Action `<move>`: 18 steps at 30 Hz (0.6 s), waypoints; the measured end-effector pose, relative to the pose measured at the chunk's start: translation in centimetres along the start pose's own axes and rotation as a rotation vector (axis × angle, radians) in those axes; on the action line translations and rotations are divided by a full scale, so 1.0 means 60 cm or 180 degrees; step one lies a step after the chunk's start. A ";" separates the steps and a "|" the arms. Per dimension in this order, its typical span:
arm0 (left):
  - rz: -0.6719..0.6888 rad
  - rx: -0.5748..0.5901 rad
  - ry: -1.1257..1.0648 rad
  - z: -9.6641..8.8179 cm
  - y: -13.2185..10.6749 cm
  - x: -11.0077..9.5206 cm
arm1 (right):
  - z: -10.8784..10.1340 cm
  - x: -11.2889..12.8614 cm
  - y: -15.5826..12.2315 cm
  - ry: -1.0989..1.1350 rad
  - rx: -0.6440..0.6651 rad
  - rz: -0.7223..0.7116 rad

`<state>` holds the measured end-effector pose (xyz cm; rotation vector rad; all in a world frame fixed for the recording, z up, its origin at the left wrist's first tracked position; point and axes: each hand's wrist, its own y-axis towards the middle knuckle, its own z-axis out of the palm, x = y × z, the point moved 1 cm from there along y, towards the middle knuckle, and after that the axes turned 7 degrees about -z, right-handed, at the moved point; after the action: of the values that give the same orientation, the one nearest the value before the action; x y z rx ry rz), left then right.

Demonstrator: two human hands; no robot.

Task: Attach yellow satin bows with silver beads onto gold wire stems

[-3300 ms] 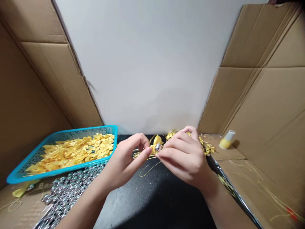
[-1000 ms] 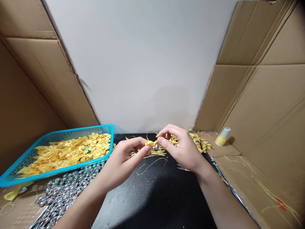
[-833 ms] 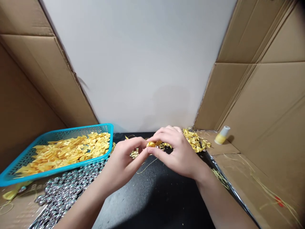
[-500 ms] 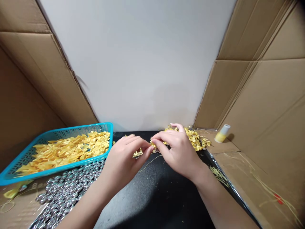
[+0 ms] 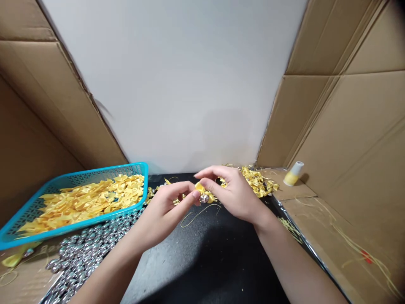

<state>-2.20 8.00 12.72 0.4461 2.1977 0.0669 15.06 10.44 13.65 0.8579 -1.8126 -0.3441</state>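
Over the black work surface (image 5: 202,261), a small yellow ribbon bow (image 5: 199,187) with a shiny silver bell (image 5: 204,198) is held between my two hands. My left hand (image 5: 167,207) pinches its left side between thumb and forefinger. From the right, my right hand (image 5: 232,194) has thumb and fingertips closed on the top of the bow. A thin yellow cord (image 5: 196,214) curls on the surface just below the hands. Behind my right hand lies a heap of yellow bows (image 5: 257,183), partly hidden by it.
At left stands a turquoise basket (image 5: 146,185) of yellow ribbon pieces (image 5: 91,198). Many silver bells (image 5: 91,249) lie in front of it. A thread spool (image 5: 293,174) stands at right on cardboard, near loose cords (image 5: 351,242). Cardboard walls (image 5: 354,118) flank both sides.
The fingers have shifted on the bow, and its yellow loop and silver bell now show between my hands. My right hand has moved slightly left. The view has shifted a little.
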 end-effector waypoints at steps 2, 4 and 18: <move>-0.0057 -0.0214 -0.0112 0.001 0.000 -0.001 | -0.005 0.003 -0.001 -0.0064 -0.0126 -0.0018; -0.0096 -0.0464 -0.0284 0.003 0.001 -0.001 | -0.010 0.004 -0.003 -0.0245 -0.0009 -0.0048; -0.0243 -0.0188 -0.0783 -0.004 0.013 0.022 | -0.018 -0.009 0.000 -0.0300 0.0867 -0.0118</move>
<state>-2.88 9.21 12.05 0.3192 1.9631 0.0336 16.11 11.00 13.71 1.0799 -1.9619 -0.1646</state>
